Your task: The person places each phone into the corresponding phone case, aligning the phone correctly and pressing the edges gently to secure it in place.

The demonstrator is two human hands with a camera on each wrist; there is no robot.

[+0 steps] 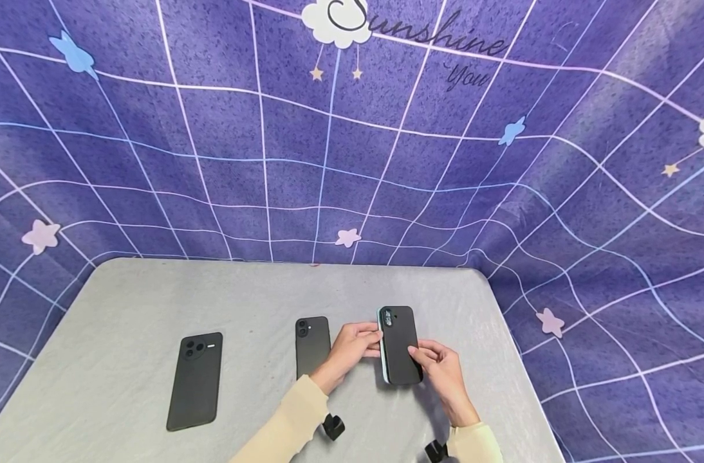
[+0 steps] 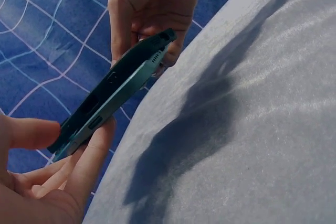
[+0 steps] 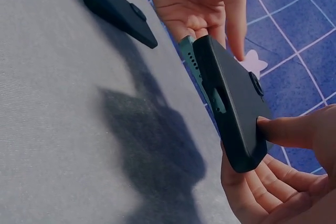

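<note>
A light teal phone [image 1: 383, 363] sits tilted and partly inside a black phone case [image 1: 403, 350], held above the table. In the left wrist view, a gap shows between the phone [image 2: 128, 83] and the case [image 2: 94, 85] along one edge. My left hand [image 1: 352, 347] pinches the left side, thumb at the case and fingers under the phone. With its thumb on the case's back and its fingers beneath, my right hand [image 1: 443, 372] grips the right side. The phone's end [image 3: 190, 56] pokes out beside the case [image 3: 233, 98] in the right wrist view.
A dark phone [image 1: 313, 344] lies just left of my left hand, partly covered by it. Farther left lies another dark phone [image 1: 195, 382]. Grey cloth covers the table [image 1: 259, 289], and a purple gridded curtain [image 1: 294, 141] hangs behind and along its sides.
</note>
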